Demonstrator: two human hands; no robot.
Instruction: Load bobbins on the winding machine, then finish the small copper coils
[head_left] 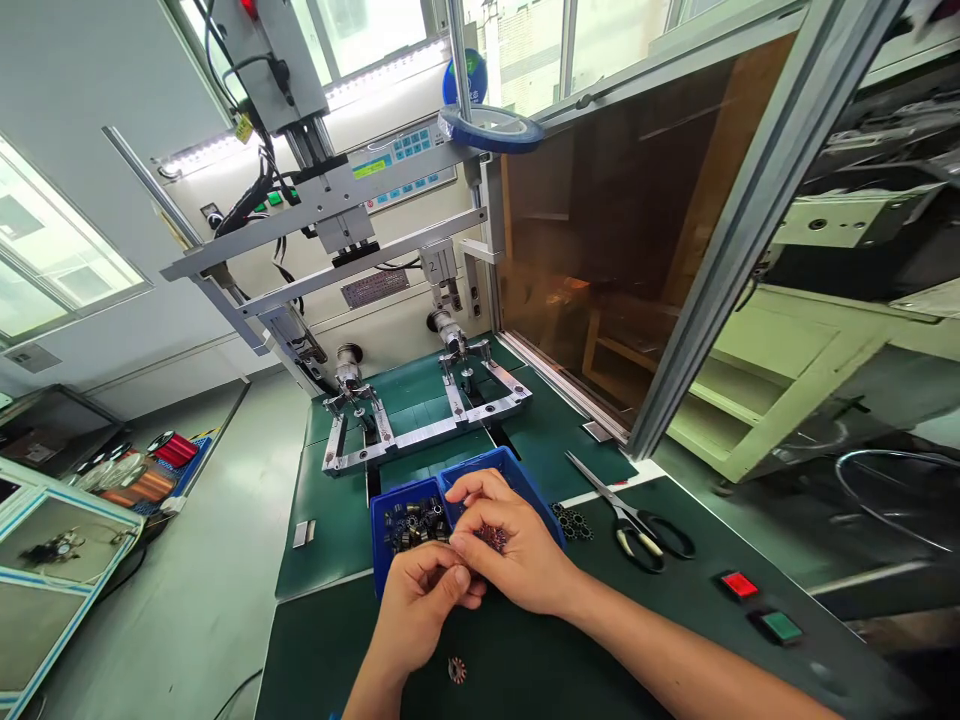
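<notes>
Left hand (429, 607) and right hand (521, 555) meet at the fingertips by the near side of two blue bins (534, 497), digits drawn together; I cannot tell from here what they pinch. Small copper-coloured ring (457, 670) lies between the forearms, toward the table's (330, 640) near edge. Scissors (634, 522) lie nearer its right edge, beside dark rings (574, 522).
</notes>
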